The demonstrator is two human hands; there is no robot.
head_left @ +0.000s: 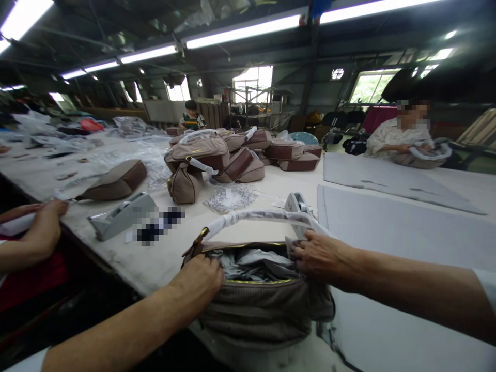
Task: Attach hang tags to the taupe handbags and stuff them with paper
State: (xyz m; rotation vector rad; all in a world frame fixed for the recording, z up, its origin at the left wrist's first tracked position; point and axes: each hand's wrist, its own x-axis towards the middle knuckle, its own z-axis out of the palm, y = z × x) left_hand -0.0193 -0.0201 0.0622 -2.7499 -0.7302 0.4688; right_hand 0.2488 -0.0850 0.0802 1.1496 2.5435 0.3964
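Note:
A brown ribbed handbag (263, 310) stands on the table in front of me, its yellow-toothed zipper open along the top. Crumpled grey stuffing or lining (258, 263) shows inside. The bag's handle (256, 216), wrapped in white film, arches over the opening. At the left end of the opening, my left hand (203, 281) is closed on the bag's edge, its fingertips hidden inside. My right hand (320, 256) is closed at the right end, beside a small grey flap; whether the flap is in its fingers is unclear.
Grey tape dispensers (124, 214) stand on the table (174, 263). A pile of similar bags (232, 152) lies beyond, with clear plastic (230, 198) nearby. Pale boards (406, 227) cover the right side. A co-worker's hands (46, 227) are at left; other people sit farther off.

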